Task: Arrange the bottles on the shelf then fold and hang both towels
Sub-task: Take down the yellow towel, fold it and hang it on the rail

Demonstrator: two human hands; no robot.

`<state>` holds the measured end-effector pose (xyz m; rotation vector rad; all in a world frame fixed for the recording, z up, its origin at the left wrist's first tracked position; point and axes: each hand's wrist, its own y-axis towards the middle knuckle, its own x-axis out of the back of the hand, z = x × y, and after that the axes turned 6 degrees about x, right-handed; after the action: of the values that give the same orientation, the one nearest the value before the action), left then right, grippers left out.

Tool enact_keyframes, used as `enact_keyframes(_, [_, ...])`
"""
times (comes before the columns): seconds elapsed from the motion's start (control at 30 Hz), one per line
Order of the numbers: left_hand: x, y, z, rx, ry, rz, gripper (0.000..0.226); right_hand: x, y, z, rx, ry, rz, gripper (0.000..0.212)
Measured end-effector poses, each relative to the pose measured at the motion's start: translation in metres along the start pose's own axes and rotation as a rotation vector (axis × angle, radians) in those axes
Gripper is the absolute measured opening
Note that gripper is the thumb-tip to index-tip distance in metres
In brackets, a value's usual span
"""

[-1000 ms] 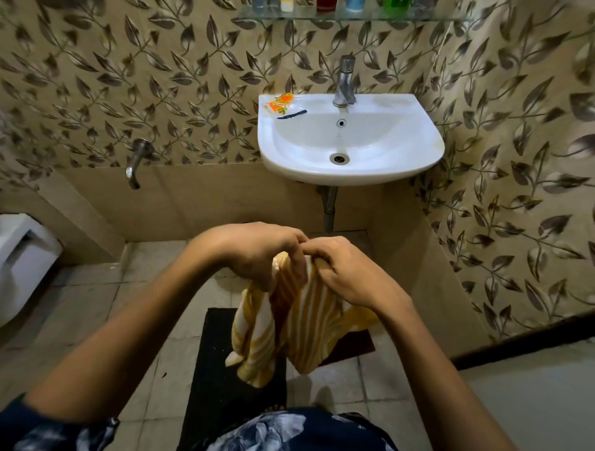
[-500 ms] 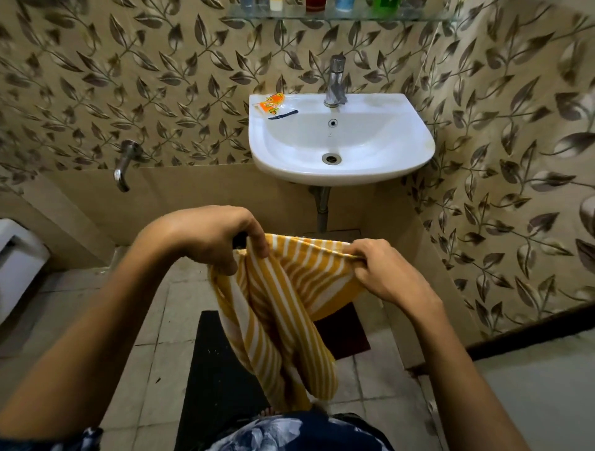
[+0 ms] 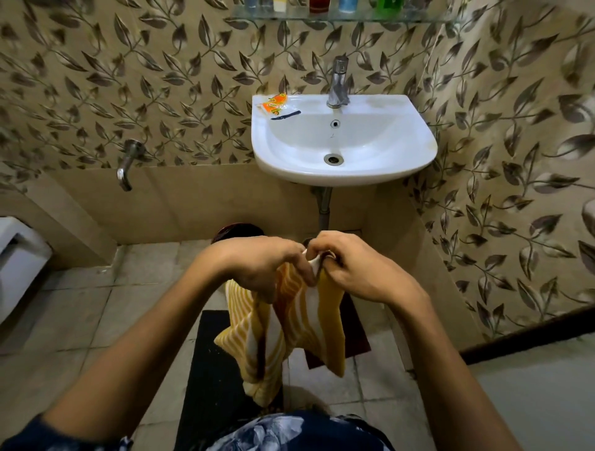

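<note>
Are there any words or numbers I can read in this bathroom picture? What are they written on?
Orange packet on the sink rim: it has printing, but too small and blurred to read.
Bottles on the glass shelf: cut off by the frame's top edge, no label readable.
Striped towel, tap: no writing shows.
So nothing can be read.

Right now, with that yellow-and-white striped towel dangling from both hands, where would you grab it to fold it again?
Probably the low-hanging end of the yellow-and-white striped towel, reached from below. Both the left hand and the right hand pinch its top edge together, so the cloth hangs doubled and loose; lifting that free bottom end up to the pinched edge would halve it.
</note>
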<state>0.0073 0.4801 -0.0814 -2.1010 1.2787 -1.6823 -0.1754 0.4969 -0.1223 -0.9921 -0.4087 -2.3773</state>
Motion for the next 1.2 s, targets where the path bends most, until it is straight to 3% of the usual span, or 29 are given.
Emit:
enact_keyframes(0.3, [0.004, -0.009, 0.017, 0.010, -0.252, -0.074, 0.058, -0.003, -0.019, -0.015, -0.153, 0.517, -0.454, 0.019])
enact_keyframes(0.47, [-0.001, -0.005, 0.016, 0.056, -0.648, -0.145, 0.070, -0.017, -0.019, 0.001, -0.164, 0.570, -0.715, 0.020])
enact_keyframes(0.6, [-0.009, -0.005, 0.004, 0.030, -0.974, -0.284, 0.077, -0.031, -0.018, 0.020, -0.111, 0.430, -0.652, 0.017])
enact_keyframes(0.87, [-0.022, -0.009, -0.007, 0.114, -1.271, -0.427, 0.074, -0.050, -0.022, 0.045, 0.004, 0.218, -0.584, 0.028])
enact_keyframes(1.07, [-0.026, -0.015, -0.012, 0.122, -1.313, -0.514, 0.076, -0.051, -0.023, 0.042, -0.046, 0.228, -0.527, 0.035])
enact_keyframes(1.2, [-0.027, -0.017, -0.018, 0.094, -1.228, -0.470, 0.080, -0.049, -0.023, 0.030, -0.024, 0.219, -0.464, 0.031])
